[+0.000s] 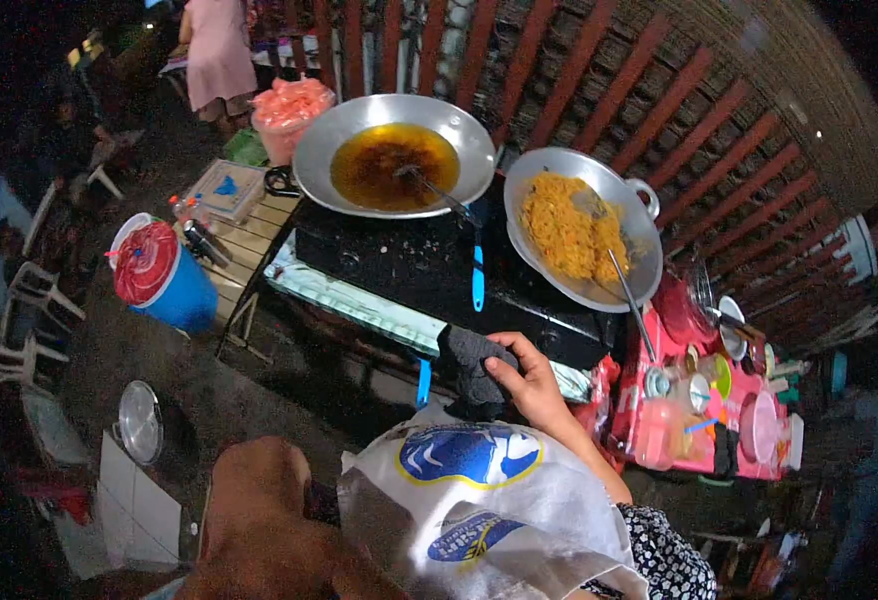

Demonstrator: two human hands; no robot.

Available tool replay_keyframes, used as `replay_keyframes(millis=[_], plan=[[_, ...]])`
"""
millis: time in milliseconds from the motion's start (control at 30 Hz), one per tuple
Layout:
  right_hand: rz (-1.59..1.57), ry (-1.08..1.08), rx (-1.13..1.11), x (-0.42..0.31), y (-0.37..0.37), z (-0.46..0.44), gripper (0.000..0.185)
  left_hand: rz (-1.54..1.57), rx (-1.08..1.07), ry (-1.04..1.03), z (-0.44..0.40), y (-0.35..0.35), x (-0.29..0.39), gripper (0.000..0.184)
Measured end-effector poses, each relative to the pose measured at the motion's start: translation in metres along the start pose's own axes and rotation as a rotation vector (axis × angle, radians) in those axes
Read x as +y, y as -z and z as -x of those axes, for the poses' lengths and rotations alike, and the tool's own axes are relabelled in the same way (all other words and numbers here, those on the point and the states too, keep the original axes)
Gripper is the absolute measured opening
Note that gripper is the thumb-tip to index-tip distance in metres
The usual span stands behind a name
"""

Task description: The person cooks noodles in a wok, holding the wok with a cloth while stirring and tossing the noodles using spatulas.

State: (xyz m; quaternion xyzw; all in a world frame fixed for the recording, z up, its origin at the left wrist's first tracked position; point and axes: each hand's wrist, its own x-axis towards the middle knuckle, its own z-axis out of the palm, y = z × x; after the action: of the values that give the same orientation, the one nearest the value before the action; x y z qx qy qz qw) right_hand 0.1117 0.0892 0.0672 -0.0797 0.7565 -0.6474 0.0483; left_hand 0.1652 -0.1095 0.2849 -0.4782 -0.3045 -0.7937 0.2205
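My right hand (527,376) pinches a dark grey cloth (475,368) at the front edge of the black stove (389,262). My left hand does not show; a bent, shadowed limb (257,500) fills the lower left. Behind the cloth, a wide metal wok (311,165) of amber oil with dark bits stands on the stove. A blue-handled utensil (477,265) rests in it, its metal head in the oil. To the right, a second wok (522,252) holds orange-brown noodles (567,225) with a long metal-handled utensil (628,290) leaning in them.
A blue bucket (187,290) with red plastic on top stands left, beside a slatted wooden table (277,212). A pink-covered table (649,445) on the right carries cups, bowls and containers. Brown slats (559,75) rise behind the stove. Another person in pink (221,55) stands far back.
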Motion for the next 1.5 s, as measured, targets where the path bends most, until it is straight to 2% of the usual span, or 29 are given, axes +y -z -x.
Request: replay_keyframes(millis=[233,300,333,400,433,467,500,533,600,633,667,700,733,767,800,833,867,933,967,1067,1100,1133,1200,1300,1333,1400,1433,1500], plan=[[-0.048,-0.087,0.135,-0.011,0.012,0.015,0.027,0.014,-0.127,0.080,0.006,0.030,-0.012,0.040],[-0.022,-0.039,0.203,-0.014,0.029,0.014,0.031,-0.081,-0.171,0.176,0.015,0.047,-0.014,0.050],[0.006,-0.004,0.237,-0.021,0.037,0.012,0.033,-0.172,-0.180,0.260,0.022,0.056,-0.017,0.054],[-0.349,-0.001,0.262,-0.052,0.043,0.005,0.038,-0.439,-0.133,0.604,0.038,0.074,-0.042,0.064],[-0.153,0.089,0.306,-0.053,0.050,-0.002,0.037,-0.484,-0.106,0.804,0.049,0.082,-0.066,0.068],[0.043,0.166,0.349,-0.053,0.056,-0.007,0.037,-0.388,-0.077,0.924,0.067,0.088,-0.098,0.089],[-0.021,0.179,0.300,-0.055,0.055,-0.014,0.037,-0.288,-0.049,0.856,0.096,0.092,-0.129,0.087],[0.164,0.306,0.197,-0.056,0.054,-0.022,0.034,-0.189,-0.022,0.781,0.120,0.096,-0.154,0.086],[0.108,0.130,-0.223,-0.072,0.057,-0.031,0.030,0.038,0.208,1.007,0.155,0.088,-0.179,0.064],[0.320,0.281,-0.240,-0.081,0.066,-0.037,0.024,0.234,0.353,1.077,0.161,0.082,-0.192,0.061],[0.412,0.460,-0.133,-0.066,0.081,-0.049,0.017,0.432,0.501,1.138,0.168,0.079,-0.202,0.058],[0.469,0.433,0.035,-0.051,0.106,-0.059,0.012,0.431,0.558,1.167,0.181,0.085,-0.212,0.049],[0.700,0.326,0.299,-0.044,0.129,-0.066,0.011,0.430,0.560,1.165,0.180,0.086,-0.214,0.049],[1.079,0.457,0.412,-0.018,0.166,-0.078,0.012,0.411,0.627,1.184,0.179,0.086,-0.215,0.047],[1.277,0.244,0.514,0.007,0.193,-0.085,0.019,0.391,0.695,1.200,0.177,0.086,-0.216,0.045],[1.502,0.039,0.502,0.035,0.215,-0.088,0.027,0.357,0.777,1.221,0.176,0.085,-0.216,0.040],[1.503,0.047,0.492,0.051,0.223,-0.092,0.027,0.355,0.786,1.214,0.181,0.088,-0.221,0.040],[1.700,-0.173,0.334,0.072,0.231,-0.096,0.032,0.235,0.875,1.265,0.195,0.093,-0.234,0.037],[1.706,-0.249,0.176,0.077,0.233,-0.099,0.030,0.233,0.901,1.243,0.192,0.088,-0.237,0.036],[1.620,-0.137,0.173,0.100,0.260,-0.104,0.030,0.179,0.964,1.192,0.190,0.082,-0.245,0.034],[1.337,-0.188,0.145,0.081,0.269,-0.106,0.030,0.175,0.969,1.191,0.186,0.081,-0.246,0.034],[1.332,-0.426,0.134,0.060,0.273,-0.111,0.032,0.123,0.980,1.191,0.180,0.079,-0.246,0.032],[1.389,-0.223,0.064,0.040,0.299,-0.111,0.034,0.075,0.987,1.205,0.177,0.081,-0.250,0.030],[1.500,-0.263,0.069,-0.030,0.281,-0.120,0.031,0.071,1.011,1.193,0.162,0.085,-0.261,0.028],[1.424,-0.193,0.048,-0.034,0.288,-0.125,0.026,0.073,1.001,1.196,0.164,0.089,-0.266,0.028],[1.631,-0.012,0.072,-0.040,0.290,-0.130,0.024,0.070,1.002,1.166,0.169,0.099,-0.280,0.029],[1.636,-0.020,0.077,-0.043,0.288,-0.130,0.024,0.088,1.010,1.168,0.171,0.102,-0.285,0.030],[1.744,0.096,0.027,-0.051,0.281,-0.130,0.022,0.122,0.995,1.183,0.170,0.105,-0.288,0.031]])
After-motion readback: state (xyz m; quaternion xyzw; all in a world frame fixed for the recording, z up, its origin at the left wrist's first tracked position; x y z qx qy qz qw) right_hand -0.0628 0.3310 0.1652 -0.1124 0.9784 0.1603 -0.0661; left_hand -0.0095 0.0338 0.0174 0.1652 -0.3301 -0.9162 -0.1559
